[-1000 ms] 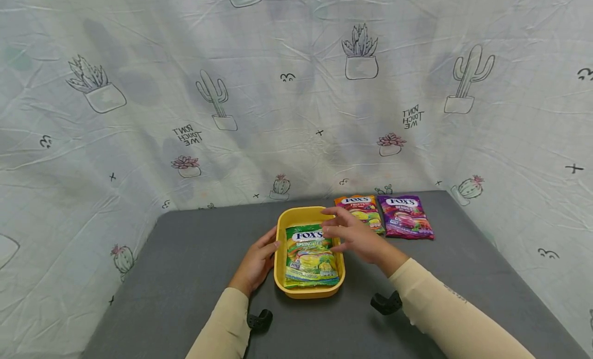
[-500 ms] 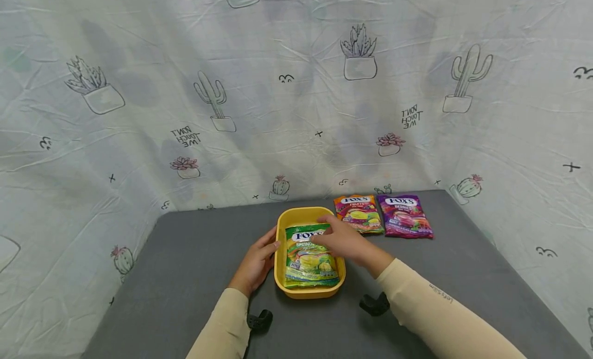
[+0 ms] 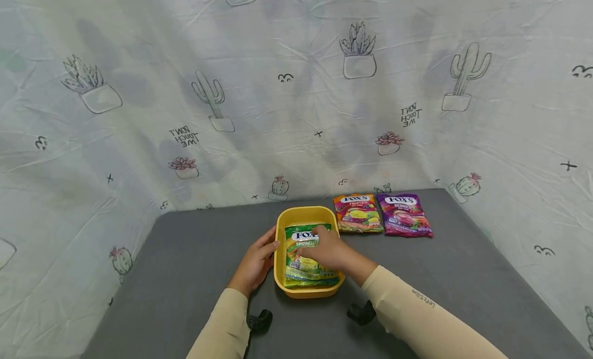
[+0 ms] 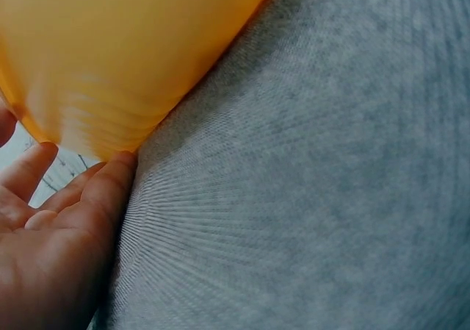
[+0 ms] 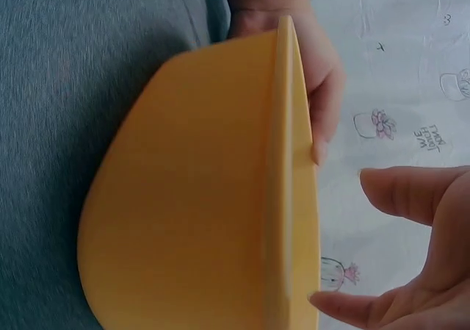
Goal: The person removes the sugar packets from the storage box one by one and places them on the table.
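A yellow plastic tub (image 3: pixel 309 293) sits on the dark grey table. Inside lies a green bag of Fox's Spring Tea candy (image 3: pixel 300 272), face up and partly covered by my right hand. My left hand (image 3: pixel 255 261) holds the tub's left side, thumb at the rim; the left wrist view shows its fingers (image 4: pixel 103 190) against the outer wall. Over the bag reaches my right hand (image 3: pixel 326 250), thumb and fingers spread apart. The right wrist view has that hand (image 5: pixel 433 256) above the tub's rim; whether it touches the bag is hidden there.
Behind the tub, to the right, lie an orange Fox's Fruits bag (image 3: pixel 358 214) and a purple Fox's Berries bag (image 3: pixel 405 216), side by side. A pale cloth (image 3: pixel 250 143) printed with cacti hangs at the back and sides of the table (image 3: pixel 208 246).
My right hand has moved down and left, from the tub's right rim to over the green candy bag. The left hand and the tub have stayed in place.
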### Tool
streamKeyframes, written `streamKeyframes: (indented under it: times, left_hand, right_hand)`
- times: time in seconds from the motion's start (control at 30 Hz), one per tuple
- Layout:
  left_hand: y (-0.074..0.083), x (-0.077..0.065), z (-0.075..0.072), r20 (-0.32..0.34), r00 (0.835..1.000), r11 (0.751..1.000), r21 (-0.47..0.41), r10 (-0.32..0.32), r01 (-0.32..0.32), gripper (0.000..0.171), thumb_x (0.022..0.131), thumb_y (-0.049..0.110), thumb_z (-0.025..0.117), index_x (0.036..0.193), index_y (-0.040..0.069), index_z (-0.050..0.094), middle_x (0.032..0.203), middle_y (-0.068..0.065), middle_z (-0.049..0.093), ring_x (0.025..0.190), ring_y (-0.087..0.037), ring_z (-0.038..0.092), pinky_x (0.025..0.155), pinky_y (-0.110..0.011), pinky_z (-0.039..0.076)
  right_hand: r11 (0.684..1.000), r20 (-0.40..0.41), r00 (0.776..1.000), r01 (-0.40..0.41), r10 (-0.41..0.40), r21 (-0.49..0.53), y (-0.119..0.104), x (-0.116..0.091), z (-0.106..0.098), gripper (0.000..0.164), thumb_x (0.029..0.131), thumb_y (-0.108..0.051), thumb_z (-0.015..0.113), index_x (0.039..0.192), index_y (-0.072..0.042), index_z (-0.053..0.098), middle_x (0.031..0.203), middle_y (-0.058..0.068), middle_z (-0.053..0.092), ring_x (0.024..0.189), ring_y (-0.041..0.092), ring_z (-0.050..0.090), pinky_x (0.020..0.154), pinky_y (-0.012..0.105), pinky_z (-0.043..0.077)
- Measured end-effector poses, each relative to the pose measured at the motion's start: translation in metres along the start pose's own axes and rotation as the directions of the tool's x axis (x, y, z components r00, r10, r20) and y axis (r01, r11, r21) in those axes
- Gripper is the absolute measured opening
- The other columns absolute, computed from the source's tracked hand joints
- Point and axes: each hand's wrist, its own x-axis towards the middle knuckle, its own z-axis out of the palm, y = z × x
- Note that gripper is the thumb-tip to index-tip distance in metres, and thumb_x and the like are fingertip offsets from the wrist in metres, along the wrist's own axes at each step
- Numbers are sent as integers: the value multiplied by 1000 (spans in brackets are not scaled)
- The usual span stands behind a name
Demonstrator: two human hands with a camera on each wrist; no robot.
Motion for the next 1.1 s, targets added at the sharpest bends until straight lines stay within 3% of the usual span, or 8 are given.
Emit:
streamKeyframes:
  times: [0.1,0.27,0.53,0.83,1.1]
  left_hand:
    - [1,1,1,-2,1000,1000,-4,-6,6,60,114,17,57,171,14,39,173,-10,36,154,-34,39,121,-57,37]
    - [1,2,1,12,1000,1000,-1,-1,1,60,115,15,55,172,13,36,174,-13,33,155,-37,37,121,-58,37]
    - [1,1,0,12,1000,1000,10,1,-1,61,115,15,55,172,13,36,174,-12,34,155,-35,38,120,-56,39]
    - [-3,3,0,-2,1000,1000,7,-7,7,61,113,17,58,171,15,39,173,-9,37,154,-32,41,120,-54,39]
    - [-4,4,0,-5,1000,1000,-2,-6,6,61,113,15,58,171,14,38,174,-10,35,155,-32,38,121,-55,37]
  right_hand:
    - [1000,-19,1000,-19,19,6,1,-1,3,82,99,-41,81,158,0,43,156,33,36,123,43,55,101,63,50]
    - [999,-41,999,-35,35,7,0,0,6,87,97,-42,83,160,0,39,156,35,33,123,44,54,100,64,50]
    - [991,14,998,-60,59,119,3,7,3,89,102,-37,79,165,2,31,150,25,50,127,36,57,110,60,47]
    - [967,91,992,-107,88,231,10,11,-5,80,102,-38,78,164,-4,41,153,22,49,136,42,52,111,66,44]
    - [951,90,993,-103,80,291,12,11,-6,67,102,-32,79,157,-5,52,149,19,54,133,40,54,113,64,43]
